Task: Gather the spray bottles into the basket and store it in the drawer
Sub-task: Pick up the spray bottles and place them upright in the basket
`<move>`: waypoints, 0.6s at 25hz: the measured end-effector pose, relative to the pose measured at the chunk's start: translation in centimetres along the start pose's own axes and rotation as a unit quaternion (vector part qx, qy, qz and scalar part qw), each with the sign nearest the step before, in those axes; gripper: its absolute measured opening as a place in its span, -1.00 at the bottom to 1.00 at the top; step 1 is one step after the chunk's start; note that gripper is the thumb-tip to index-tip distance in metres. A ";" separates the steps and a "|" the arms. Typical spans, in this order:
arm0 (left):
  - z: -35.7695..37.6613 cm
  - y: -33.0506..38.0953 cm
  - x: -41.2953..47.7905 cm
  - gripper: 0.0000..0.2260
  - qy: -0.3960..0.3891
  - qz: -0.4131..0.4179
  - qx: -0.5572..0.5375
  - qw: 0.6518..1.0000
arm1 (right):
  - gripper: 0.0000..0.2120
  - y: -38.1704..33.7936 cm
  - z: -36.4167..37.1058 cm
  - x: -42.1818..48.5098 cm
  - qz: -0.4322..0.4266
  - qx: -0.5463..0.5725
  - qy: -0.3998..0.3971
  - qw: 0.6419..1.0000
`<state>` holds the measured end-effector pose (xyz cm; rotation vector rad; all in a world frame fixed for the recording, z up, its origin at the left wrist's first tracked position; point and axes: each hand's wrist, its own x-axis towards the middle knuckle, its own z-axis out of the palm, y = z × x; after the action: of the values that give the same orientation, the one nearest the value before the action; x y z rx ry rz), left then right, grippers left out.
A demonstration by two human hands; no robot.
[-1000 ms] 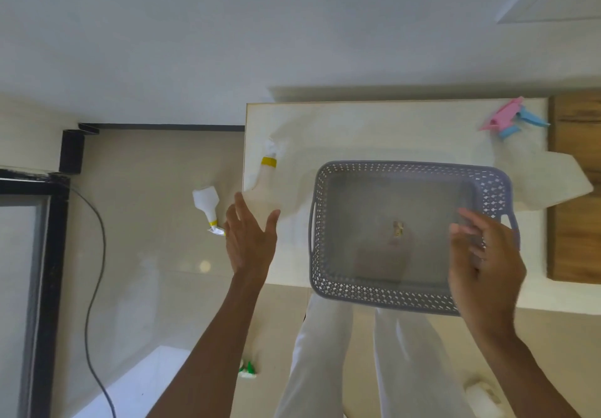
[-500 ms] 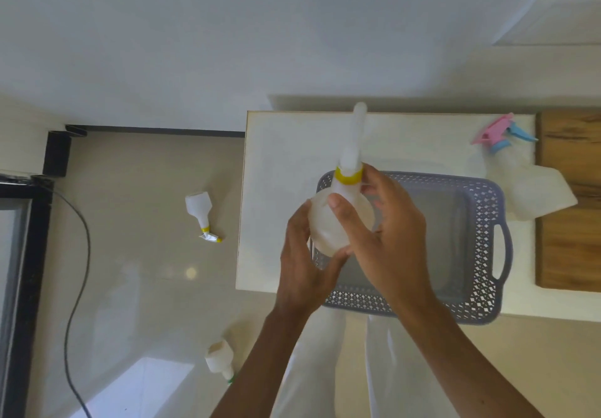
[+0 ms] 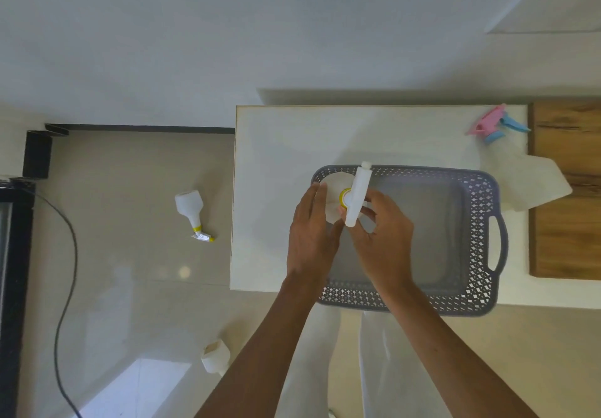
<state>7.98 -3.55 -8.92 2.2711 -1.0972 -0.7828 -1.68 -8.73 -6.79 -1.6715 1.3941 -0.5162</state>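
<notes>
Both your left hand (image 3: 309, 232) and right hand (image 3: 380, 235) close around the white plastic spray bottle with yellow collar (image 3: 344, 198), keeping it upright over the left end of the grey perforated plastic basket (image 3: 481, 238) near the white table's (image 3: 276, 157) front edge, so it lowers inside without tipping.

Spray bottles: four in total
- one white with yellow collar (image 3: 338, 196), upright over left end of basket
- one with pink and blue trigger (image 3: 497, 124), lying on bench (image 3: 276, 164)
- two on floor: one with yellow collar (image 3: 190, 204), one (image 3: 214, 357) partly hidden by arm
Basket (image 3: 478, 222): one, grey, perforated walls
Hands: two, left hand (image 3: 309, 235) and right hand (image 3: 383, 242)
Black cable (image 3: 70, 255) on floor: one
</notes>
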 end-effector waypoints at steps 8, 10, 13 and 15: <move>1.9 -0.7 0.8 -0.57 -0.042 -0.032 0.071 0.996 | -0.65 1.8 0.9 0.6 -0.021 -0.035 -0.034 0.999; 2.0 -0.7 1.0 -0.57 -0.048 -0.037 0.074 0.995 | -0.65 2.0 0.9 0.4 -0.031 -0.036 -0.030 0.998; 1.6 0.0 0.8 -0.51 -0.040 -0.022 0.084 0.995 | -0.63 2.3 0.7 0.6 -0.033 -0.039 -0.045 0.998; 1.0 0.3 -0.6 -0.43 0.007 0.014 0.090 0.996 | -0.56 2.6 0.0 0.7 -0.020 -0.037 -0.067 0.997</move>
<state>6.87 -3.40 -9.25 2.4001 -1.2341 -0.6803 -2.94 -9.37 -9.11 -1.7633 1.2981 -0.3730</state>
